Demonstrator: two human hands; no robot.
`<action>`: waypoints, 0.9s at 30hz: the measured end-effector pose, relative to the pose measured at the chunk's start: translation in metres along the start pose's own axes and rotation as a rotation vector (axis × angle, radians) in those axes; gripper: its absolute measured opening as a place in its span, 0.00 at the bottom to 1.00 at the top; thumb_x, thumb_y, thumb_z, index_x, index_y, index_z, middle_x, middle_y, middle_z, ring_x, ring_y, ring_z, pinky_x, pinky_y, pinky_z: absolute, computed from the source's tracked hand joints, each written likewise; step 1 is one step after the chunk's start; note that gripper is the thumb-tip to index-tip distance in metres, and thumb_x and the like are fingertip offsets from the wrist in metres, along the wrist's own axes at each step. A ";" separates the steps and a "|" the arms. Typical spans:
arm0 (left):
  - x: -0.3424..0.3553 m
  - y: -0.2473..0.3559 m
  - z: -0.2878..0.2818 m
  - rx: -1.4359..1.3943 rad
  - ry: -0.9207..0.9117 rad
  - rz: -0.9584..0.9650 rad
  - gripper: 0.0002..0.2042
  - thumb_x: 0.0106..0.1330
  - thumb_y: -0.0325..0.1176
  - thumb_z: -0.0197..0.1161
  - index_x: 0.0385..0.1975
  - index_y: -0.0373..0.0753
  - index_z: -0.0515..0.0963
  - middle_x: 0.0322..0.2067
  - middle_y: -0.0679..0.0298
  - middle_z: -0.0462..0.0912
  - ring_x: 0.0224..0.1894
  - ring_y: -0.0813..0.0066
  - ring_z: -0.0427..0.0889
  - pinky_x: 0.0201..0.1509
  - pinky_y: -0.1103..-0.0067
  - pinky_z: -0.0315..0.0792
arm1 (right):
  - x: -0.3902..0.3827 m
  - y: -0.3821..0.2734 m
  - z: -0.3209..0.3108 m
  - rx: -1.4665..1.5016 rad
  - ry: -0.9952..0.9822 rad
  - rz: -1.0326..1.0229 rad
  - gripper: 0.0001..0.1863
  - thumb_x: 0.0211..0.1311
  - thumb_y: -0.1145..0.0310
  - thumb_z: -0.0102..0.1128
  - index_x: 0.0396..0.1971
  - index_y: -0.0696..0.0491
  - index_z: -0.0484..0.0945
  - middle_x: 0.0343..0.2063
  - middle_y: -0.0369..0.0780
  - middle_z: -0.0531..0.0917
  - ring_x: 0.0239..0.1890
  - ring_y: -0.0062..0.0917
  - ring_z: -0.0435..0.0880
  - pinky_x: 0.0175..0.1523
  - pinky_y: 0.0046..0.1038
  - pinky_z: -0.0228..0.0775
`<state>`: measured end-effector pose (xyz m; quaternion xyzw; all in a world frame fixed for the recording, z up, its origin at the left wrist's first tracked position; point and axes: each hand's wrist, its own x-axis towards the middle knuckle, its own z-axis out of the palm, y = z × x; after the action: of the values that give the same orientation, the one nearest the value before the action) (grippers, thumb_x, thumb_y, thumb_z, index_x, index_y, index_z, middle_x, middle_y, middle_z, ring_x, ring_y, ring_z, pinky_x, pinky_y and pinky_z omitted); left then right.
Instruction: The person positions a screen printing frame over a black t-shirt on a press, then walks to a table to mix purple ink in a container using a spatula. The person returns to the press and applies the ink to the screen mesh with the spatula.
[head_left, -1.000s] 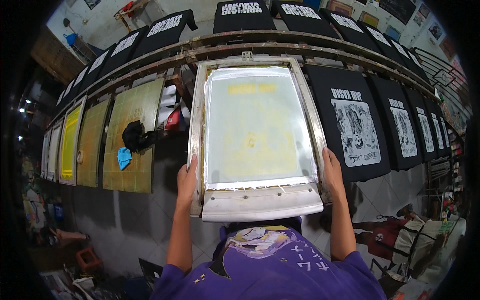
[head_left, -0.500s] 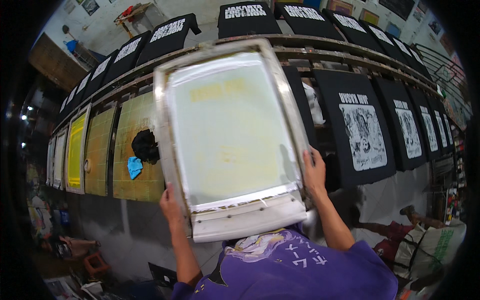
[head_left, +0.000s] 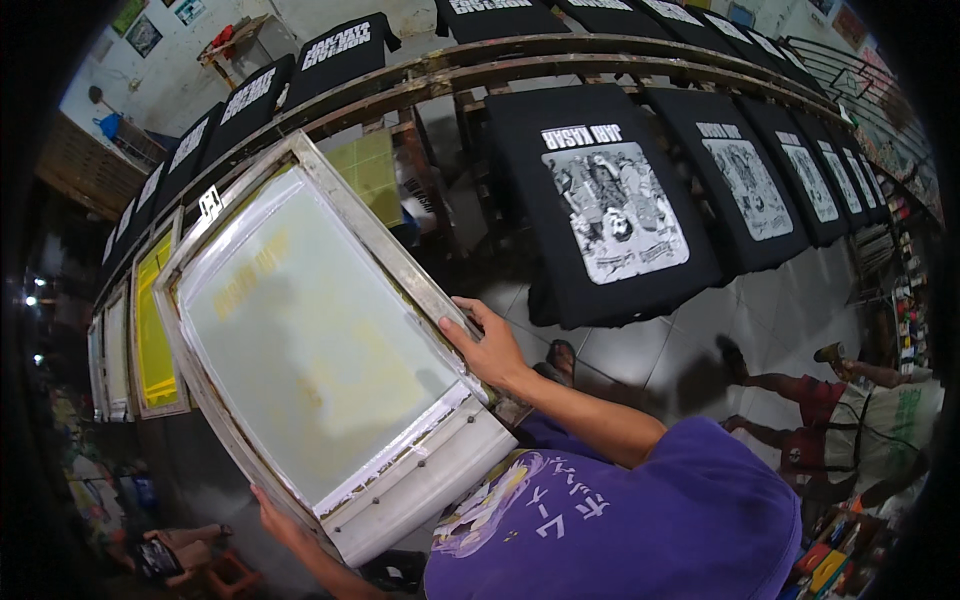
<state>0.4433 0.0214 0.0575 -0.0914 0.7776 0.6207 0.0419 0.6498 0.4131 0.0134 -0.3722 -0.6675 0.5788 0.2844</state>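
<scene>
Between both hands I hold a large screen-printing frame (head_left: 320,345) with pale, yellow-stained mesh and a broad whitish strip along its near end. It leans to the left, clear of the shirts. My right hand (head_left: 485,345) grips its right rail, thumb on top. Lower down, my left hand (head_left: 278,515) is closed at the left edge near the bottom corner; some of its fingers are hidden by the frame. Right of the frame, a black T-shirt (head_left: 615,215) with a white picture print lies flat on the rack.
Long rails (head_left: 400,95) cross behind, with more printed black shirts (head_left: 345,55) beyond. Another screen with yellow mesh (head_left: 155,325) stands at the left. A greenish board (head_left: 365,175) shows behind my frame. Another person's legs (head_left: 800,390) are at the right.
The frame has swung left and tilted, with both hands still on it. My view has shifted to the right. The black and blue cloths on the board are now out of sight.
</scene>
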 end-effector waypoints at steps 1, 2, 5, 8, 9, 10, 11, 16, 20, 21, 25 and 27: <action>0.010 -0.003 -0.013 0.013 0.007 -0.016 0.35 0.75 0.55 0.56 0.63 0.24 0.71 0.59 0.51 0.78 0.57 0.61 0.79 0.63 0.71 0.70 | -0.004 0.001 0.015 -0.010 -0.004 0.008 0.39 0.64 0.39 0.62 0.62 0.57 0.73 0.51 0.56 0.82 0.56 0.44 0.82 0.61 0.37 0.71; 0.024 -0.004 -0.024 0.029 0.009 -0.029 0.35 0.75 0.56 0.55 0.62 0.23 0.71 0.59 0.51 0.78 0.57 0.61 0.79 0.63 0.71 0.70 | -0.007 0.001 0.029 -0.016 -0.003 0.018 0.39 0.64 0.39 0.62 0.62 0.57 0.73 0.52 0.56 0.82 0.56 0.44 0.82 0.62 0.38 0.71; 0.075 -0.022 -0.045 0.149 0.064 0.107 0.34 0.74 0.56 0.56 0.59 0.23 0.74 0.56 0.51 0.80 0.55 0.61 0.80 0.61 0.71 0.72 | -0.012 -0.009 0.064 -0.039 0.025 0.034 0.39 0.64 0.39 0.61 0.62 0.57 0.72 0.51 0.56 0.82 0.56 0.45 0.82 0.61 0.38 0.71; 0.102 0.000 -0.031 0.058 -0.047 -0.002 0.34 0.74 0.56 0.56 0.58 0.23 0.75 0.54 0.51 0.81 0.53 0.63 0.81 0.61 0.72 0.71 | -0.010 -0.022 0.087 -0.042 0.074 0.065 0.39 0.64 0.40 0.62 0.62 0.58 0.73 0.51 0.56 0.82 0.56 0.45 0.82 0.61 0.38 0.71; 0.120 0.004 -0.031 0.052 -0.091 -0.005 0.34 0.74 0.56 0.56 0.58 0.24 0.75 0.54 0.52 0.82 0.53 0.63 0.81 0.61 0.72 0.71 | -0.008 -0.026 0.095 -0.030 0.087 0.075 0.39 0.64 0.40 0.62 0.62 0.58 0.73 0.52 0.56 0.82 0.56 0.45 0.82 0.61 0.38 0.70; 0.140 0.006 -0.029 0.046 -0.136 -0.009 0.34 0.74 0.56 0.56 0.58 0.24 0.75 0.54 0.52 0.82 0.53 0.64 0.81 0.61 0.73 0.71 | -0.004 -0.029 0.103 -0.040 0.108 0.074 0.39 0.64 0.40 0.62 0.62 0.59 0.73 0.52 0.56 0.82 0.56 0.45 0.81 0.62 0.37 0.70; 0.159 0.014 -0.026 0.046 -0.182 -0.010 0.33 0.74 0.56 0.56 0.59 0.24 0.75 0.54 0.52 0.82 0.53 0.65 0.81 0.61 0.73 0.71 | 0.001 -0.033 0.112 -0.045 0.130 0.078 0.40 0.64 0.40 0.62 0.62 0.59 0.73 0.52 0.56 0.82 0.56 0.45 0.81 0.62 0.37 0.70; 0.247 0.039 -0.010 0.104 -0.236 0.081 0.32 0.75 0.54 0.55 0.60 0.24 0.75 0.53 0.54 0.82 0.52 0.67 0.81 0.60 0.74 0.71 | 0.028 -0.040 0.172 -0.075 0.239 0.093 0.41 0.63 0.39 0.63 0.62 0.60 0.73 0.52 0.56 0.82 0.56 0.44 0.82 0.62 0.37 0.70; 0.296 0.058 0.005 0.164 -0.227 0.126 0.32 0.75 0.53 0.55 0.60 0.24 0.75 0.54 0.53 0.82 0.53 0.67 0.80 0.60 0.75 0.71 | 0.046 -0.041 0.216 -0.048 0.265 0.134 0.41 0.62 0.38 0.63 0.62 0.58 0.73 0.53 0.55 0.82 0.56 0.45 0.82 0.62 0.37 0.71; 0.308 0.061 0.010 0.187 -0.202 0.162 0.32 0.76 0.53 0.55 0.59 0.24 0.75 0.55 0.53 0.81 0.53 0.66 0.80 0.60 0.75 0.71 | 0.050 -0.038 0.229 -0.063 0.280 0.126 0.41 0.62 0.38 0.63 0.62 0.58 0.73 0.53 0.55 0.82 0.56 0.45 0.82 0.61 0.38 0.71; 0.390 0.029 -0.002 0.231 -0.224 0.195 0.31 0.76 0.52 0.56 0.56 0.22 0.77 0.54 0.51 0.81 0.53 0.65 0.79 0.59 0.74 0.71 | 0.057 -0.046 0.271 -0.120 0.307 0.205 0.40 0.62 0.38 0.63 0.62 0.57 0.73 0.52 0.55 0.82 0.55 0.46 0.82 0.60 0.38 0.71; 0.408 0.031 -0.003 0.285 -0.275 0.202 0.30 0.76 0.51 0.56 0.55 0.22 0.77 0.53 0.51 0.82 0.52 0.64 0.80 0.59 0.74 0.71 | 0.057 -0.054 0.288 -0.123 0.373 0.185 0.40 0.62 0.38 0.63 0.62 0.57 0.74 0.51 0.56 0.83 0.54 0.46 0.82 0.59 0.39 0.72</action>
<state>0.0374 -0.0112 0.0151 0.0794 0.8495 0.5123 0.0976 0.3752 0.2952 0.0148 -0.5490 -0.6004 0.4817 0.3256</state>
